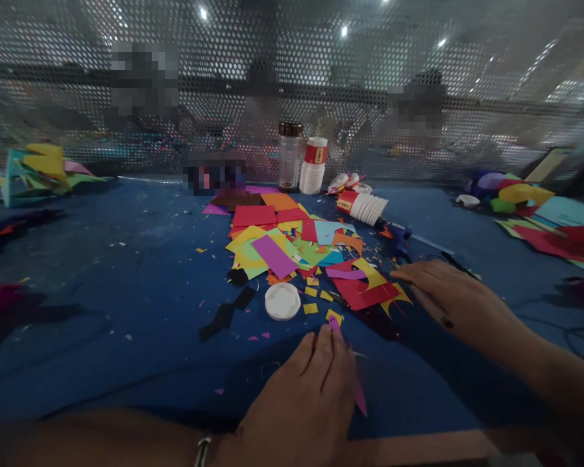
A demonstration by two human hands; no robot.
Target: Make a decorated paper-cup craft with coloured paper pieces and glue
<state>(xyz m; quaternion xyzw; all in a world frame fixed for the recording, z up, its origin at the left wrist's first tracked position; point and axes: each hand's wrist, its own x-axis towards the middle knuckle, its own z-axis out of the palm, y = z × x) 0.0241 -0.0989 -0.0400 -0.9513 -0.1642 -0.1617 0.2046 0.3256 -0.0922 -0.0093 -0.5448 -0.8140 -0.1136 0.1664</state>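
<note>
My left hand [311, 383] is low in the middle, its fingers pressed together over a purple paper strip [361, 399]. One end of the strip shows past the fingertips; another part sticks out to the right of the hand. A small yellow paper square [335, 317] touches that far end. A round white lid [283, 301] lies just beyond this hand. My right hand [448, 292] hovers or rests at the right, fingers stretched leftward toward a red paper sheet [355, 292] with yellow cutouts. I see nothing clearly held in it; its palm side is partly hidden.
Coloured paper scraps [275, 254] pile up mid-table. Behind them stand a clear jar [289, 159] and stacked paper cups [313, 168]; another cup stack [363, 207] lies tipped. A blue-handled tool [398, 239] is nearby. More paper [564, 227] lies right. A perforated metal screen [253, 84] closes the back.
</note>
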